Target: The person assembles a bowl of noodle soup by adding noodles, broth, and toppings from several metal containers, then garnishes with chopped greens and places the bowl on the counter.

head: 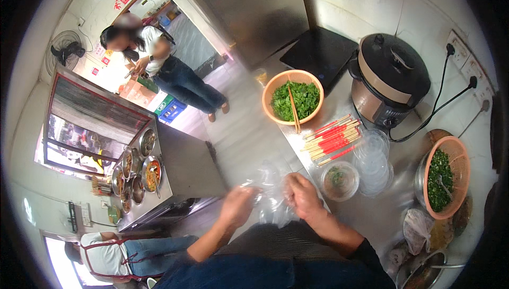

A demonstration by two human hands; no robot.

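A clear plastic bag point(271, 199) is stretched between my two hands, in front of my body and just off the counter's edge. My left hand point(239, 205), blurred, grips one side of it. On the other side, my right hand point(303, 194) pinches the film with bent fingers. Beside my right hand stands a clear round plastic tub point(340, 180) with some green and brownish food inside. Clear plastic lids point(372, 166) lie overlapped next to it. Farther up the counter are several chopsticks in red paper sleeves point(334, 140).
An orange basket point(267, 100) holds chopped greens and a pair of chopsticks point(293, 106). Behind are an electric pressure cooker point(391, 78) with cords and a second orange basket point(457, 169). Metal bowls of food point(152, 173) stand on the left counter. Two people point(159, 54) point(107, 251) are nearby.
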